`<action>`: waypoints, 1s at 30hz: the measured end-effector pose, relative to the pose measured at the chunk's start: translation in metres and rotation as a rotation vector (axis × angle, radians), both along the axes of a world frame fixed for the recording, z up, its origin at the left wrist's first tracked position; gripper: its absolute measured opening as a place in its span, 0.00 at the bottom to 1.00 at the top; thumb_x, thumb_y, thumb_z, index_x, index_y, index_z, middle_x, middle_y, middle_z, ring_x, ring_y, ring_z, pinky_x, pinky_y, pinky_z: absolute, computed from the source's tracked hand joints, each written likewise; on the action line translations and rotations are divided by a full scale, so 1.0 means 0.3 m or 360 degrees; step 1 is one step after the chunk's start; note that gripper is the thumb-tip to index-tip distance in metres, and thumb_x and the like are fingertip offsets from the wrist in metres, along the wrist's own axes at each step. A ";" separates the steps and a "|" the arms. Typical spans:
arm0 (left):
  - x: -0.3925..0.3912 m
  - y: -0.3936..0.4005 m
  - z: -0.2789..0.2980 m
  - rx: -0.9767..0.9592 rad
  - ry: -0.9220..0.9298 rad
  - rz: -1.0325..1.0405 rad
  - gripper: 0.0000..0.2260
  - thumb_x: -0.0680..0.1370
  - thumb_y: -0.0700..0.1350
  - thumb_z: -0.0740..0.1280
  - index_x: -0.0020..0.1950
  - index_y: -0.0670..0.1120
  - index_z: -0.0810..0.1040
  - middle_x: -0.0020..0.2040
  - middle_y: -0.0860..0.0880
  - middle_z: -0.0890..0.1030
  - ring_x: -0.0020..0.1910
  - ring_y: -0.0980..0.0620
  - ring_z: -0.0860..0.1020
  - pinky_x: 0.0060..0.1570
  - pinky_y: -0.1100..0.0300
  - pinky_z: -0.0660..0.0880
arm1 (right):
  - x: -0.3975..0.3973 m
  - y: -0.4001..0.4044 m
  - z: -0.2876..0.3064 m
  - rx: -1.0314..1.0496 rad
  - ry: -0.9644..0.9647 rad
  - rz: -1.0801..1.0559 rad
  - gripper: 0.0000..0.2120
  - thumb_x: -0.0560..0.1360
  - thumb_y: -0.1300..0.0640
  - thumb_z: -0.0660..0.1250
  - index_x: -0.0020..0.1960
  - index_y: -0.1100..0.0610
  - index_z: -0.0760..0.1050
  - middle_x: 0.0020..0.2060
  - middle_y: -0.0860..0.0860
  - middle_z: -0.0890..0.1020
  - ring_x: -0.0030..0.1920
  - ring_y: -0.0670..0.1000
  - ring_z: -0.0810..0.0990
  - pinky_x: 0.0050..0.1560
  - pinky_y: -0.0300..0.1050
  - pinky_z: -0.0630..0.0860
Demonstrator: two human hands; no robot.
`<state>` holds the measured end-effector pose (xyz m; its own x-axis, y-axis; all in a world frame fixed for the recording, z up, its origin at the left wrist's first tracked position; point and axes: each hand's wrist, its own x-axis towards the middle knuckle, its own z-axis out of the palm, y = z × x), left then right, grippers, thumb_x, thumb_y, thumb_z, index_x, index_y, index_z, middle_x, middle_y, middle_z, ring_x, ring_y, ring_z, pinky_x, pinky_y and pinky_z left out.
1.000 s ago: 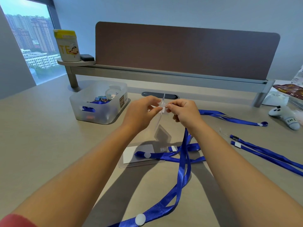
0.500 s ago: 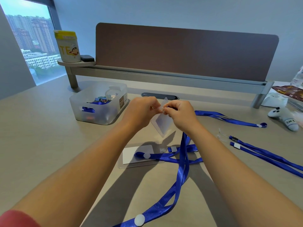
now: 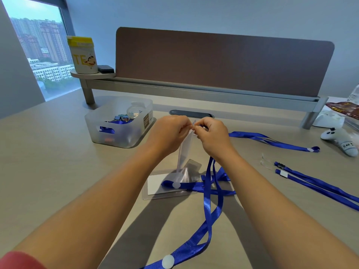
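Note:
Above the desk, my left hand (image 3: 168, 133) and my right hand (image 3: 212, 135) meet at the top edge of a clear plastic badge sleeve (image 3: 184, 152), which hangs down between them. Both pinch that top edge. A blue lanyard (image 3: 210, 193) runs down from under my right hand and loops toward the desk's near edge; its clip end is hidden by my fingers. On the desk below lies a second clear badge holder (image 3: 155, 188) with a white card, under another blue lanyard.
A translucent bin (image 3: 118, 139) with blue lanyards and clips stands at the left. More blue lanyards (image 3: 318, 185) lie on the right, beside a white plush toy (image 3: 342, 140). A brown divider panel (image 3: 223, 61) closes the back; a yellow-lidded tin (image 3: 82, 55) sits on its shelf.
The clear sleeve has swung from a tilted, flatter pose to hanging nearly edge-on between my hands. Both hands stay together at its top.

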<state>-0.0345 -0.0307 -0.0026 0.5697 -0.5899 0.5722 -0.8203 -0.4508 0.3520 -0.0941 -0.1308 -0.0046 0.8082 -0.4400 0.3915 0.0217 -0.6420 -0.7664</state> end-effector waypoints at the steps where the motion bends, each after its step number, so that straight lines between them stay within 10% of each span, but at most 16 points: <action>1: 0.000 -0.003 0.000 -0.0002 0.0000 0.0007 0.12 0.78 0.43 0.58 0.53 0.38 0.77 0.53 0.39 0.82 0.49 0.44 0.79 0.47 0.63 0.67 | 0.003 0.002 -0.002 0.0014 -0.0006 -0.0009 0.11 0.77 0.62 0.58 0.53 0.66 0.76 0.50 0.62 0.80 0.46 0.51 0.74 0.50 0.46 0.74; 13: 0.018 -0.015 0.001 -0.0429 0.0363 0.0066 0.10 0.76 0.41 0.61 0.48 0.37 0.79 0.48 0.38 0.82 0.42 0.48 0.75 0.46 0.54 0.74 | 0.023 0.019 -0.003 0.0042 -0.0091 -0.0062 0.12 0.77 0.63 0.57 0.52 0.67 0.76 0.42 0.56 0.76 0.43 0.50 0.73 0.38 0.35 0.70; 20: 0.010 0.008 0.000 -0.0588 0.0817 -0.0284 0.16 0.75 0.44 0.63 0.61 0.41 0.71 0.55 0.44 0.77 0.51 0.52 0.74 0.50 0.61 0.74 | 0.025 -0.008 0.056 0.0702 -0.0041 0.0122 0.10 0.78 0.61 0.57 0.53 0.63 0.75 0.35 0.49 0.76 0.33 0.45 0.75 0.34 0.33 0.75; 30: 0.086 -0.002 0.019 -0.0464 0.0264 0.0221 0.11 0.77 0.43 0.60 0.56 0.40 0.74 0.54 0.38 0.80 0.50 0.43 0.78 0.44 0.56 0.75 | 0.085 -0.019 0.172 0.0839 -0.0003 0.0182 0.08 0.78 0.58 0.60 0.43 0.58 0.74 0.32 0.50 0.77 0.27 0.46 0.69 0.23 0.31 0.70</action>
<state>-0.0086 -0.0313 0.0030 0.7323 -0.3257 0.5981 -0.6791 -0.4149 0.6055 -0.0685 -0.1364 0.0471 0.8619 -0.4866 0.1427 0.0704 -0.1638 -0.9840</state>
